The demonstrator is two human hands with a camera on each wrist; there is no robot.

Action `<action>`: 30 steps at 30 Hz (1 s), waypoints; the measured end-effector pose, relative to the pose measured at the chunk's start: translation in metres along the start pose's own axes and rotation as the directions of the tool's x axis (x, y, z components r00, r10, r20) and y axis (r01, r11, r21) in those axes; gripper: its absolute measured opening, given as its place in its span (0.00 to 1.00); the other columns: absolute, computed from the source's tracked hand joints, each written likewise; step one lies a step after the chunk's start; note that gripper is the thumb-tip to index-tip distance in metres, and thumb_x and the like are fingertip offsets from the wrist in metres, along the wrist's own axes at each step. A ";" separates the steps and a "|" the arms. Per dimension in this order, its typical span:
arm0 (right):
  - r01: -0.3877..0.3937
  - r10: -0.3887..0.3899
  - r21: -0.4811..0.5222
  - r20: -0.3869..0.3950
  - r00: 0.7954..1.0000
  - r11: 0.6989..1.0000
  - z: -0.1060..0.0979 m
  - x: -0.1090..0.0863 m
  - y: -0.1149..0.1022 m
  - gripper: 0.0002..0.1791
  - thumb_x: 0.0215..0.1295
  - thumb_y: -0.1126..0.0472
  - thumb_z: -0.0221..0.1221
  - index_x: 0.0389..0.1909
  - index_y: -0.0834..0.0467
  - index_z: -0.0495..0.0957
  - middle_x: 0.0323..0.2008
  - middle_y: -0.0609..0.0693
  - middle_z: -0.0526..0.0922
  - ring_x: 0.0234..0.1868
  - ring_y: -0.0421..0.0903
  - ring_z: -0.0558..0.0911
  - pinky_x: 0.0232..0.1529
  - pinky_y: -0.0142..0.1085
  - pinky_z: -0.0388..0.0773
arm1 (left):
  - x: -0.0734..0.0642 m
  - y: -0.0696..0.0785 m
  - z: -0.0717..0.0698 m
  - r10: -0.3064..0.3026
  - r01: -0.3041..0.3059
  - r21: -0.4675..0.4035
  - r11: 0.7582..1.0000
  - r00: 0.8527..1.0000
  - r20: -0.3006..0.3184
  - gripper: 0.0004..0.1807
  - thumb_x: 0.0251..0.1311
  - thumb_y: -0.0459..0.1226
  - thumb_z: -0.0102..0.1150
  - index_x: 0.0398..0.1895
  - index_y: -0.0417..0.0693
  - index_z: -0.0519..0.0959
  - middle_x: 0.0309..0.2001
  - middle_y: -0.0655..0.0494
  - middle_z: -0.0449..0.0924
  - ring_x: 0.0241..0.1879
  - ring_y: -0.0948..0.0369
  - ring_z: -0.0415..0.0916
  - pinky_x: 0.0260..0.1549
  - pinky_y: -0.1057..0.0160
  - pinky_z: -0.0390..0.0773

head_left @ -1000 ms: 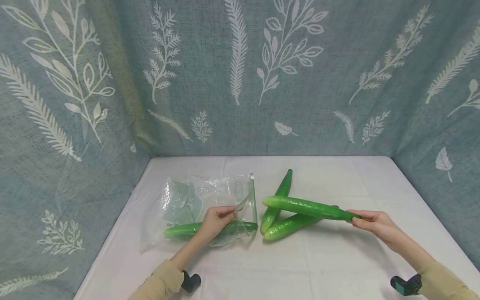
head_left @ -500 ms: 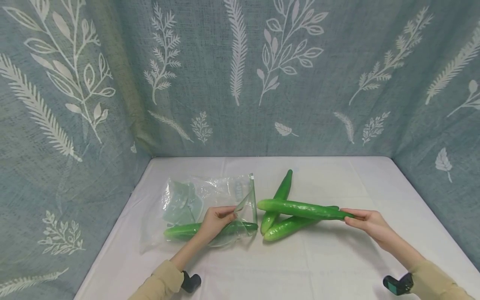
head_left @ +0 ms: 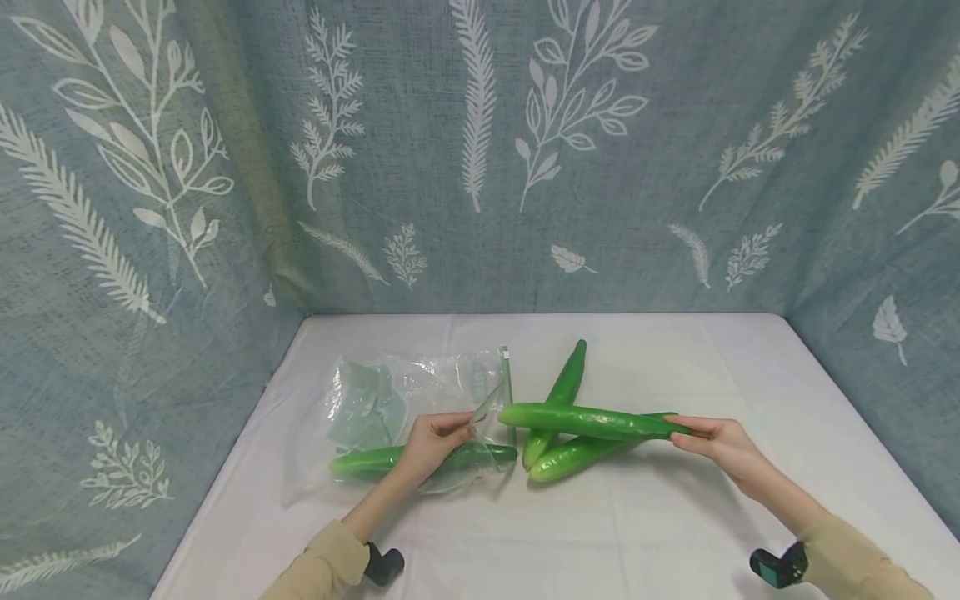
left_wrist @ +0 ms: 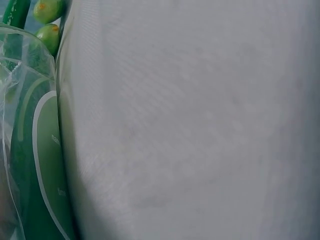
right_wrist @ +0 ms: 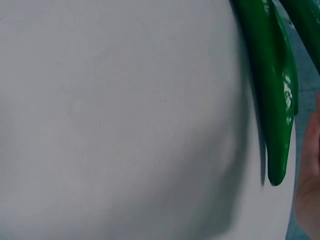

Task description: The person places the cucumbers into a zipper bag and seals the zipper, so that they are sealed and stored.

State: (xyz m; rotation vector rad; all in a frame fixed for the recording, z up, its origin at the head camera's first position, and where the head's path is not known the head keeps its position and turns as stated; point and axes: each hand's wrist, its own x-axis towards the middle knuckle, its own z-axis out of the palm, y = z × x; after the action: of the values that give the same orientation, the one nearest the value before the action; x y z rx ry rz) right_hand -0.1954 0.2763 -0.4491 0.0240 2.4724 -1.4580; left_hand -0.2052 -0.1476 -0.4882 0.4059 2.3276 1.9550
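You seem to be at the loading step, feeding a second vegetable into the bag; your left hand (head_left: 437, 443) pinches the lifted film at the mouth of the clear plastic zip bag with a pale green printed panel (head_left: 438, 371), and your right hand (head_left: 720, 442) grips the dark narrow end of a long, glossy green cucumber (head_left: 585, 419); its paler tip crosses the line of the bag's mouth, though you cannot tell from here whether it lies beneath the film; one long green cucumber (head_left: 360, 462) lies inside the bag along the side nearest you, while a dark green cucumber (head_left: 573, 373) and a lighter green cucumber (head_left: 564, 461) rest on the white-covered table (head_left: 555, 542) under the held one; the next move likely calls for keeping that film raised and sliding the tip leftward, level, clear of the bag's edge.
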 end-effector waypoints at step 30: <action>0.069 -0.069 -0.015 0.008 0.998 0.998 0.037 0.007 -0.025 0.27 0.59 0.52 0.65 0.56 0.63 0.76 0.56 0.61 0.78 0.63 0.61 0.72 0.60 0.55 0.71 | 0.001 0.001 0.000 0.006 -0.006 0.007 1.000 1.000 -0.005 0.17 0.57 0.30 0.61 0.49 0.31 0.78 0.49 0.34 0.79 0.44 0.74 0.81 0.46 0.68 0.81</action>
State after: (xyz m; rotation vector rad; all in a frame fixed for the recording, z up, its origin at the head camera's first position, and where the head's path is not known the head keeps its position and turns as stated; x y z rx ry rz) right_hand -0.1978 0.2308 -0.4464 -0.0696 2.5013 -1.4643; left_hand -0.2060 -0.1474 -0.4867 0.4099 2.3393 1.9534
